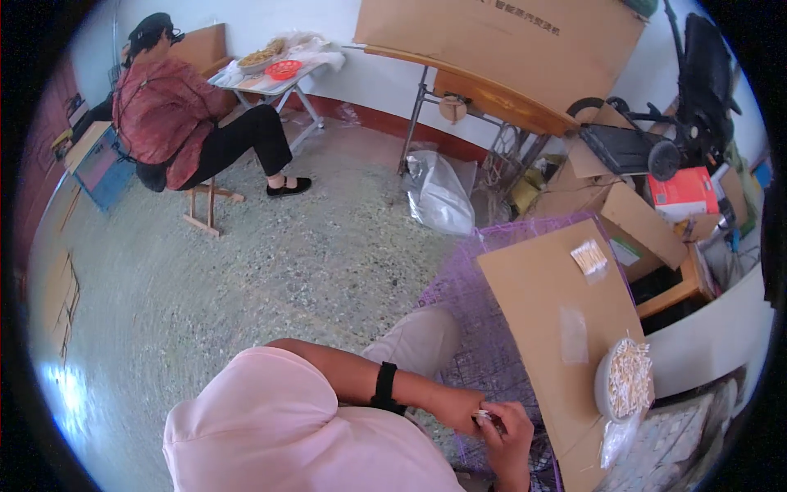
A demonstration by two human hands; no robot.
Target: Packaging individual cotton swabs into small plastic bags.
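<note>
My left hand (459, 406), with a black band at the wrist, is closed around a small bunch of cotton swabs (482, 415). Only the pale tips of the bunch show. The fingers of my right hand (510, 426) pinch at those tips, so the two hands meet just left of a cardboard sheet (533, 299). On the sheet, a white bowl (602, 385) is heaped with loose cotton swabs (630, 377). A filled clear pack of swabs (589, 259) lies toward the far end. Between pack and bowl rests a flat clear plastic bag (574, 336).
More clear bags (619, 441) lie by the bowl. Purple mesh (467, 287) hangs around the cardboard sheet. Open cartons (639, 221) and a black wheeled frame (631, 148) crowd the right. Another person (168, 107) sits at a small table (246, 84) far left.
</note>
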